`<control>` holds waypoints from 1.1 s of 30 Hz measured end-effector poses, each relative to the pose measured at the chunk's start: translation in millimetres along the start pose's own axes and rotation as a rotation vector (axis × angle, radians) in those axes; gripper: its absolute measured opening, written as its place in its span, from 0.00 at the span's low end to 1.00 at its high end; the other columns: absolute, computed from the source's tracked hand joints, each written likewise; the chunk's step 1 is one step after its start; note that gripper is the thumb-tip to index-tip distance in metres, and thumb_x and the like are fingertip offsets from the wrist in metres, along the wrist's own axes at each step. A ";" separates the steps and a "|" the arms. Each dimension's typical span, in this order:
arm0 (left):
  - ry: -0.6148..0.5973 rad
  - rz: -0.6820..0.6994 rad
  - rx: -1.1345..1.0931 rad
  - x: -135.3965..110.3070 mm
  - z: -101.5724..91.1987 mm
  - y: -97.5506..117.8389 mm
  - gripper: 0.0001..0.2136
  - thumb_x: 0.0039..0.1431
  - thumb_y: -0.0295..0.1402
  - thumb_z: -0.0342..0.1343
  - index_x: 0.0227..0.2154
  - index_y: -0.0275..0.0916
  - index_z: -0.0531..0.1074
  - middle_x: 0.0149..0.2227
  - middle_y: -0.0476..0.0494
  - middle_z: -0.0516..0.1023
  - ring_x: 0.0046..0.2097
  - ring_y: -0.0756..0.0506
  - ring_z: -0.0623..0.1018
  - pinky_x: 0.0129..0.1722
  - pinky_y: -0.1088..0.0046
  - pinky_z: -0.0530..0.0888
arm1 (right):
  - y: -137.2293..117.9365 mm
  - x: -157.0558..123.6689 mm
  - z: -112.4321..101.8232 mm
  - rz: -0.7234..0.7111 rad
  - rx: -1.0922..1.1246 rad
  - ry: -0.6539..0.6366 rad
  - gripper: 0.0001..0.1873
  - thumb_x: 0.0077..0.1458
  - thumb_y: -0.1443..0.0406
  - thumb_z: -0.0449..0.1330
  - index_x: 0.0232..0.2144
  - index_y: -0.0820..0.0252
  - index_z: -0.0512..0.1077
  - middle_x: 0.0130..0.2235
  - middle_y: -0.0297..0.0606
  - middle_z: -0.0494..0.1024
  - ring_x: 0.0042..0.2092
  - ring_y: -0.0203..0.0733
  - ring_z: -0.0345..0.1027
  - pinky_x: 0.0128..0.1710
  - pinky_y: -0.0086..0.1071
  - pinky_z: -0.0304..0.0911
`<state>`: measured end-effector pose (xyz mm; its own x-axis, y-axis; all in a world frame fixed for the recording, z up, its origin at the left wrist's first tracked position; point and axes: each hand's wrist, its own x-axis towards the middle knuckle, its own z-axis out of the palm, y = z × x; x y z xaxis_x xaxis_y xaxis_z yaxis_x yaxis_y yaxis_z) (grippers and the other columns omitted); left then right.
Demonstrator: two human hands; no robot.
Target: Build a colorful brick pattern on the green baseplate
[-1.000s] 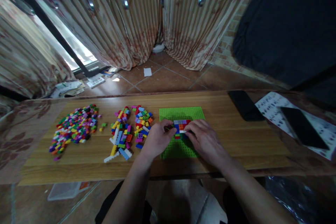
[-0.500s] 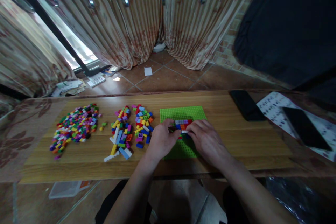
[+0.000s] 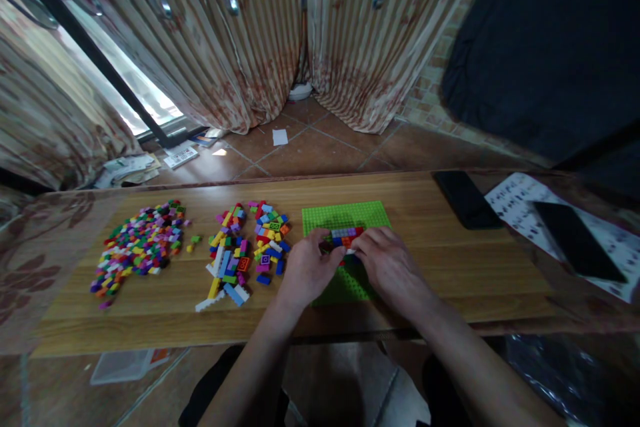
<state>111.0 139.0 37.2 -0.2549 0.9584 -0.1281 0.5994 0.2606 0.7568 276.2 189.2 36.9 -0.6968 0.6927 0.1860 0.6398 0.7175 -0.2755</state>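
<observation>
A green studded baseplate [image 3: 345, 214] lies on the low wooden table, carrying a small block of toy bricks [image 3: 346, 233] in grey, purple, red, blue and orange. At the near side of that block is a white brick [image 3: 350, 251], pinched between both hands. My left hand [image 3: 311, 265] is closed, its thumb and index fingertip at the white brick's left end. From the other side my right hand [image 3: 389, 265] is closed on the right end, fingers bent over it. The fingers cover part of the built bricks.
Left of the baseplate lie two groups of larger bricks [image 3: 230, 260] and [a] pile of small bricks [image 3: 143, 240]. To the right are a black phone [image 3: 467, 200], a printed sheet [image 3: 525, 190] and another dark flat device [image 3: 577, 240]. The wooden table [image 3: 450, 280] has its edge close to my legs.
The view has shifted slightly, so the table's things sit a little further left. Both hands stay at the white brick with hardly any movement.
</observation>
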 end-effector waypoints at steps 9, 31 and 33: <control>0.059 -0.064 0.049 -1.7 6.7 6.3 0.18 0.55 0.37 0.60 0.47 0.36 0.73 0.35 0.41 0.82 0.36 0.44 0.81 0.34 0.72 0.72 | -5.7 -0.2 -2.5 0.115 0.146 0.077 0.06 0.59 0.71 0.57 0.31 0.59 0.73 0.35 0.40 0.74 0.41 0.46 0.65 0.44 0.39 0.61; 0.059 -0.116 0.048 -3.5 5.1 13.3 0.19 0.55 0.37 0.59 0.48 0.35 0.74 0.37 0.39 0.82 0.37 0.43 0.80 0.35 0.71 0.72 | 10.8 4.4 7.0 0.575 0.472 0.058 0.10 0.52 0.62 0.63 0.37 0.60 0.73 0.34 0.40 0.80 0.35 0.44 0.74 0.37 0.39 0.66; 0.064 -0.124 0.052 -3.7 5.5 14.7 0.18 0.55 0.37 0.59 0.48 0.35 0.74 0.37 0.39 0.82 0.37 0.43 0.80 0.34 0.70 0.72 | 10.6 4.3 9.3 0.559 0.472 0.083 0.11 0.51 0.62 0.63 0.38 0.60 0.73 0.33 0.40 0.79 0.35 0.44 0.73 0.37 0.39 0.67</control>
<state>125.0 139.9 45.3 -0.3761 0.9097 -0.1759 0.5989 0.3835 0.7031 276.9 199.1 26.1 -0.2687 0.9626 -0.0355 0.6717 0.1609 -0.7231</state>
